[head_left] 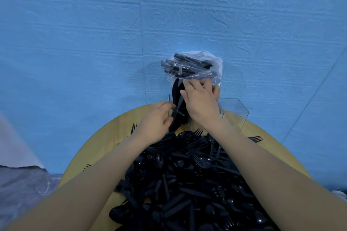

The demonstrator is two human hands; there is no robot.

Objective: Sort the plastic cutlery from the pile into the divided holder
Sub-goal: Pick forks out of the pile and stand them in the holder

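A big pile of black plastic cutlery [187,184] covers the round wooden table [105,137] in front of me. Behind it stands the clear divided holder [236,112], its right compartment showing no cutlery. My right hand [201,99] grips a clear plastic bag [197,67] full of black knives, held above the holder's left side. Black knives [176,97] hang down from the bag into that left compartment. My left hand [155,122] pinches the lower part of these knives beside the holder.
A blue textured sheet [112,33] covers the wall and the floor around the table. Loose forks [255,139] lie near the table's right edge. Grey crumpled material [22,180] lies at the lower left.
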